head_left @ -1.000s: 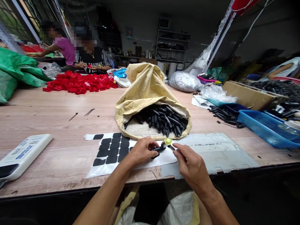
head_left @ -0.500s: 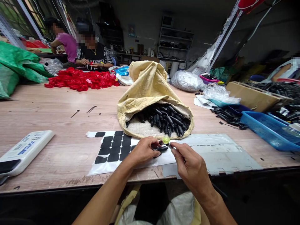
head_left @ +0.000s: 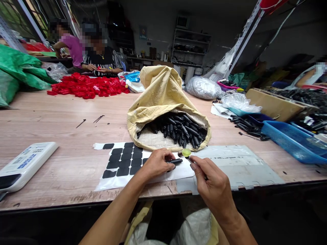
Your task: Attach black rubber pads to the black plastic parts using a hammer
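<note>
My left hand [head_left: 158, 163] is closed around a black cylindrical piece [head_left: 175, 161] above a white sheet [head_left: 150, 177] with rows of black square stickers [head_left: 125, 163]. My right hand [head_left: 211, 173] pinches a thin dark tool [head_left: 191, 161], whose near end the fingers partly hide. Close to the tool's tip is a small yellow-green round item [head_left: 186, 152]; how it is attached cannot be made out. Just behind both hands, a yellow woven sack [head_left: 163, 93] lies open toward me with many black pieces [head_left: 182, 131] inside.
A white device [head_left: 30, 160] lies at the left. Red parts [head_left: 88, 85] are heaped at the back left, near two people. Blue basket [head_left: 293, 141], loose black parts [head_left: 249, 127] and cardboard [head_left: 276, 103] stand at the right. A grey plastic sheet [head_left: 237, 170] lies right of my hands.
My right hand has moved slightly right, with the tool and yellow-green item, away from the black piece. My left hand has stayed nearly still.
</note>
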